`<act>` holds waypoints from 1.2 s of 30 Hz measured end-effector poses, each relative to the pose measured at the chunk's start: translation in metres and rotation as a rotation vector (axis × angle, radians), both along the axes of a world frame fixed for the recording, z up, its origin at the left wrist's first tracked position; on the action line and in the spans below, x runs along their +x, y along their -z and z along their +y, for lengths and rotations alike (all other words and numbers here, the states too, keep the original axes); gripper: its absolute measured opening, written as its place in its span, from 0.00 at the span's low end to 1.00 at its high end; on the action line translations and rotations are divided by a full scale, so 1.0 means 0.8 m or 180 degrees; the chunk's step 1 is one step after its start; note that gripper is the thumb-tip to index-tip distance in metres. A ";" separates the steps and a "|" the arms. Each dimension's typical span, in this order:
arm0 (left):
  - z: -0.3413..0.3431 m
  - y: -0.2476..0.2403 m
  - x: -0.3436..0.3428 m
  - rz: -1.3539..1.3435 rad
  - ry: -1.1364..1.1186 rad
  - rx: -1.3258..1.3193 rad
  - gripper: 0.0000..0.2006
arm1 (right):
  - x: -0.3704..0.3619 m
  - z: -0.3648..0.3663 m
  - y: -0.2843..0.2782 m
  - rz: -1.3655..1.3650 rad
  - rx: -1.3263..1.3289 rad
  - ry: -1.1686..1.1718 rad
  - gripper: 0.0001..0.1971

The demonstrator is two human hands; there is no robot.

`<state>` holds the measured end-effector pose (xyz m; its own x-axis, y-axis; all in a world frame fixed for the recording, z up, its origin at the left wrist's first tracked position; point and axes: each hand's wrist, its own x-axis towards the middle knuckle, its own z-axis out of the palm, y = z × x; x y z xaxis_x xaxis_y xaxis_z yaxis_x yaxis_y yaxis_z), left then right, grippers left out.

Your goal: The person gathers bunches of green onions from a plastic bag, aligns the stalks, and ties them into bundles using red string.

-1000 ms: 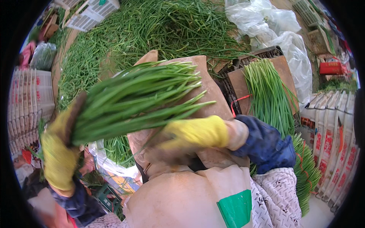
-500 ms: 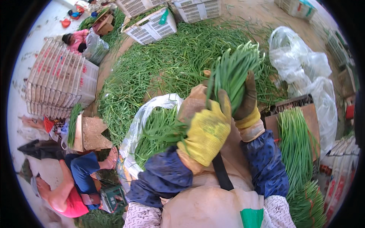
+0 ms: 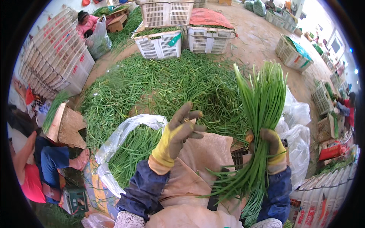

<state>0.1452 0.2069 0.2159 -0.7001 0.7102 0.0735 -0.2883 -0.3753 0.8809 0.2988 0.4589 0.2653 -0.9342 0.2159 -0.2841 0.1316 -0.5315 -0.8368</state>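
Note:
A thick bunch of long green chives (image 3: 262, 102) stands nearly upright at my right side, pale ends up, loose leaf tips drooping toward my lap. My gloved right hand (image 3: 273, 143) is wrapped round its middle. My left hand (image 3: 179, 131), in a yellow glove with dark, soiled fingers, is raised with nothing in it and its fingers spread, apart from the bunch. Below and left of it, an open clear plastic bag (image 3: 104, 154) holds more chives (image 3: 135, 146). A tan apron (image 3: 203, 152) covers my lap.
Loose greens (image 3: 121, 91) cover the floor ahead. White crates (image 3: 159, 45) stand behind them, with stacked crates (image 3: 57, 57) at far left. Crumpled plastic bags (image 3: 296, 133) lie to the right. A person in a red top (image 3: 32, 182) sits at left; another in pink (image 3: 87, 24) farther back.
The bunch has moved right and is now upright in my right hand alone. My left hand has come away from it and opened. The view has tilted up.

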 end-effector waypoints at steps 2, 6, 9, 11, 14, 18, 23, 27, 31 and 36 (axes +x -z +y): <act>0.018 0.036 -0.010 -0.0303 0.0288 0.1052 0.36 | 0.006 0.016 -0.013 -0.0473 0.0693 -0.0250 0.16; 0.007 0.054 0.014 -0.0036 0.0346 0.1447 0.43 | -0.002 -0.076 -0.013 -0.0345 0.3110 -0.0605 0.29; -0.048 0.082 0.041 -0.0429 -0.0204 0.0811 0.43 | 0.002 -0.135 0.027 -0.0244 0.4790 -0.1421 0.48; -0.072 0.088 0.056 -0.0734 -0.0636 0.0658 0.43 | 0.003 -0.155 0.060 -0.0268 0.4989 -0.1935 0.51; -0.095 0.090 0.064 -0.0983 -0.0985 0.1056 0.32 | 0.001 -0.173 0.070 -0.0294 0.5314 -0.2228 0.52; -0.105 0.097 0.063 -0.1231 -0.1159 0.1235 0.28 | -0.016 -0.186 0.041 -0.0427 0.5619 -0.2949 0.48; -0.108 0.100 0.049 -0.1592 -0.0722 0.1156 0.23 | -0.056 -0.181 -0.029 0.0034 0.5302 -0.2459 0.46; -0.092 0.087 0.039 -0.1805 -0.0598 0.1150 0.22 | -0.085 -0.199 0.024 0.0500 0.5248 -0.2162 0.48; -0.084 0.084 0.022 -0.1371 -0.0730 0.0844 0.28 | -0.072 -0.226 0.066 0.0597 0.5487 -0.1911 0.51; -0.060 0.074 -0.003 -0.1764 -0.0453 0.0564 0.27 | -0.071 -0.222 0.067 0.0010 0.5280 -0.1895 0.47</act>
<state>0.1432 0.1590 0.1570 -0.7553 0.6170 -0.2210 -0.6231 -0.5714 0.5341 0.2420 0.2809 0.2119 -0.9865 -0.0905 -0.1368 -0.0292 0.9177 -0.3962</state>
